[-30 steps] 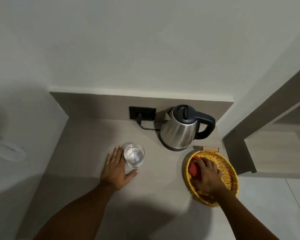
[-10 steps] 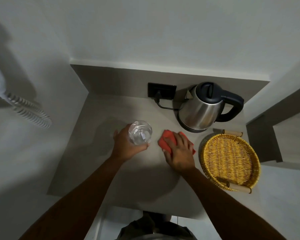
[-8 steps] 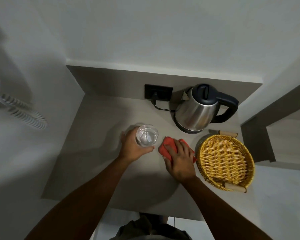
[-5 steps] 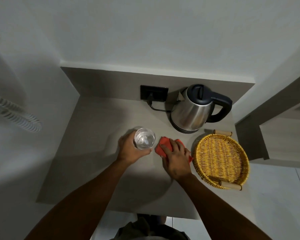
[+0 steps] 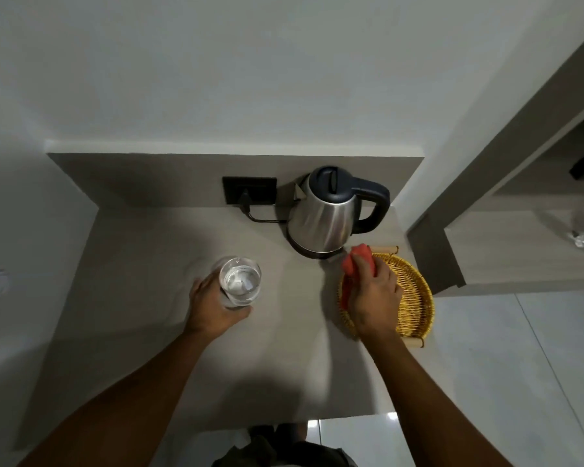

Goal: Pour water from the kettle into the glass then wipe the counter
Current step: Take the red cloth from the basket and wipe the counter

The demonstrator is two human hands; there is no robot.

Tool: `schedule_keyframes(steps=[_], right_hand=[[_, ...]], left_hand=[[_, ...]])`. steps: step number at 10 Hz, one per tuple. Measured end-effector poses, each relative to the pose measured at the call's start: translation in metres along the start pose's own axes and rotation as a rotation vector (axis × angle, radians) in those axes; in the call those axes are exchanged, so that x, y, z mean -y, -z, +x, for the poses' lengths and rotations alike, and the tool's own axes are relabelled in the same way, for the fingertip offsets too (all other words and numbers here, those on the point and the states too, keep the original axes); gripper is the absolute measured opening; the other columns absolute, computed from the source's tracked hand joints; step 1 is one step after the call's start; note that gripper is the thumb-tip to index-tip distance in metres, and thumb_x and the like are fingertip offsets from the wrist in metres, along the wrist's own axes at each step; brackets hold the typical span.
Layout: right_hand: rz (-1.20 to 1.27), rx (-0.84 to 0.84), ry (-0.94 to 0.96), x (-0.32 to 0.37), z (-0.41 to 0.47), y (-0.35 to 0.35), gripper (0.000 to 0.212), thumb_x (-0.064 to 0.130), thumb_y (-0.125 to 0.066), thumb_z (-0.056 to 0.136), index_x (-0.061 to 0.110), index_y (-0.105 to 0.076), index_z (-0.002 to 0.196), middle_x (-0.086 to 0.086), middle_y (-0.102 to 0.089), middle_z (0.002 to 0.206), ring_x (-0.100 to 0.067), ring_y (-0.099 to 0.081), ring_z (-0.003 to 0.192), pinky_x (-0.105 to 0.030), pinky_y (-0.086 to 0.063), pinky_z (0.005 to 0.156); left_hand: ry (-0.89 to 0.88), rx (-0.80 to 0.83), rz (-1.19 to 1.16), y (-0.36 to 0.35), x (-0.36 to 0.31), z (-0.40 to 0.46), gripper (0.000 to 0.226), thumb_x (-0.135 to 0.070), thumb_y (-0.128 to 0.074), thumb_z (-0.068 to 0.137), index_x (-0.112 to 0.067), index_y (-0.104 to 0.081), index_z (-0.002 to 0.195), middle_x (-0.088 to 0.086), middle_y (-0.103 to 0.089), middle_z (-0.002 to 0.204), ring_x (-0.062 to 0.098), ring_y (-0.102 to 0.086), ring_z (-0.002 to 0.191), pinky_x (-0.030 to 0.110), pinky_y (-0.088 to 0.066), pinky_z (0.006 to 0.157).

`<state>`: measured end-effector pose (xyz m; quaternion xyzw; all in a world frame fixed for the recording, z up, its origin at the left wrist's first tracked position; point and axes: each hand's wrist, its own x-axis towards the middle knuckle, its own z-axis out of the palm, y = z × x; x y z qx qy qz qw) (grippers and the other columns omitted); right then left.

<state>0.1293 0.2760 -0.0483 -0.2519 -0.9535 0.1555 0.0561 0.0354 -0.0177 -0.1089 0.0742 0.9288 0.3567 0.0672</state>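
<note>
Right hand [image 5: 373,298] clutches red cloth [image 5: 358,261], hiding basket [image 5: 415,298] rim; left hand [image 5: 213,306] grips glass [image 5: 240,281].

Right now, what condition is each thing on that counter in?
glass: upright, holding water, gripped by left hand
kettle: upright on its base, lid shut, plugged in
red cloth: bunched in right hand, over the basket
wicker basket: on the counter; contents hidden by the hand

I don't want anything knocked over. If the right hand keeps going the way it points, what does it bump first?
Probably the kettle: the right hand, holding the cloth, points up toward its base. Depth is unclear.
</note>
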Motion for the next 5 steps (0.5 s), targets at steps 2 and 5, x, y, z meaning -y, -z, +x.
schedule_keyframes(steps=[2, 5], right_hand=[[0.017, 0.238, -0.174, -0.007, -0.001, -0.030, 0.058, 0.048, -0.035, 0.098, 0.027, -0.015, 0.148, -0.012, -0.017, 0.158, -0.039, -0.013, 0.142, -0.065, -0.016, 0.111], [-0.024, 0.112, -0.071, 0.003, -0.001, -0.018, 0.069, 0.067, -0.014, 0.093, 0.028, -0.018, 0.150, -0.014, -0.012, 0.161, -0.038, -0.003, 0.146, -0.063, 0.002, 0.112]], left_hand=[[0.015, 0.002, -0.011, 0.000, 0.001, -0.001, 0.085, -0.049, -0.086, 0.042, -0.020, -0.065, 0.119, 0.003, -0.073, 0.120, 0.027, -0.066, 0.116, 0.054, -0.040, 0.109], [-0.051, 0.006, -0.222, 0.010, -0.007, -0.006, 0.094, -0.027, -0.098, 0.045, -0.030, -0.056, 0.128, -0.008, -0.069, 0.123, 0.008, -0.065, 0.113, 0.047, -0.051, 0.104]])
